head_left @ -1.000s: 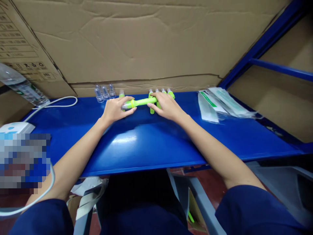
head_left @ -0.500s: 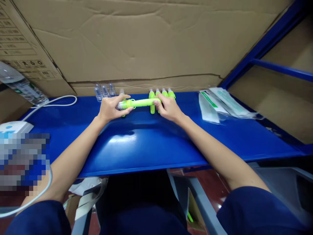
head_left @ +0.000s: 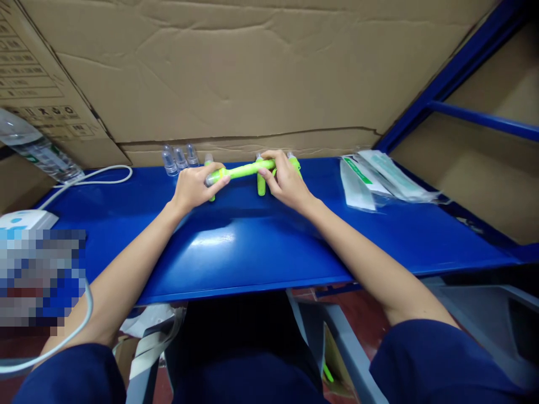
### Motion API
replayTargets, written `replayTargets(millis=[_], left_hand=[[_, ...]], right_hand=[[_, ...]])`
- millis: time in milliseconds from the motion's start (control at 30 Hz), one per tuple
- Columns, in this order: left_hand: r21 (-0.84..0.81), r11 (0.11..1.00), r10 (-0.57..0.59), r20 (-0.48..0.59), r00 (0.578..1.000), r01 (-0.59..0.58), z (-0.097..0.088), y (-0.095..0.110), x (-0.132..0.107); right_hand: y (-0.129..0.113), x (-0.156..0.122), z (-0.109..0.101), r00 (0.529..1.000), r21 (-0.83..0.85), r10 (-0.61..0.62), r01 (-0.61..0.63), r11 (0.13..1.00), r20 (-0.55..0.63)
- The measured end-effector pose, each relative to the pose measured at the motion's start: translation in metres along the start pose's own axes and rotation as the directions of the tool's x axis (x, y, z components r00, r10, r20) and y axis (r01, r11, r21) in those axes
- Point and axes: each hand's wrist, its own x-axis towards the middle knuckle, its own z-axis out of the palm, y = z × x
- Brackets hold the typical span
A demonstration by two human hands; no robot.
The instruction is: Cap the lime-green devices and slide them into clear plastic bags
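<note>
The left hand (head_left: 191,186) is closed round the clear-tipped end of a slim lime-green plastic tube (head_left: 248,169); the right hand (head_left: 290,180) grips its other end, above the glossy blue tabletop (head_left: 261,252). Similar green tubes (head_left: 261,184) lie behind the right hand, partly blocked, their count uncertain; bullet-shaped clear plastic caps (head_left: 180,159) stand left

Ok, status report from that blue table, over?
Left fingers gripping clear-tipped end, right fingers the other. Green stick held crosswise between them. Similar sticks lie close by.
</note>
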Motion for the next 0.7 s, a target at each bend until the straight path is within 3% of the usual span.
replayTargets(millis=[233, 533, 700], left_hand=[[0.028, 1.000, -0.003, -0.010, 1.000, 0.004, -0.004, -0.004, 0.001], [0.041, 0.997, 0.069, 0.033, 0.997, -0.070, -0.004, -0.004, -0.002], [0.136, 0.984, 0.100, 0.111, 0.989, -0.115, -0.002, -0.003, -0.002]], right_hand=[[0.003, -0.001, 0.000, 0.998, -0.007, -0.063, 0.063, 0.998, -0.001], [0.001, -0.005, -0.007, 0.999, -0.058, -0.023, 0.024, 0.998, 0.033], [0.017, -0.001, -0.001, 0.980, -0.082, 0.062, -0.048, 0.996, 0.188]])
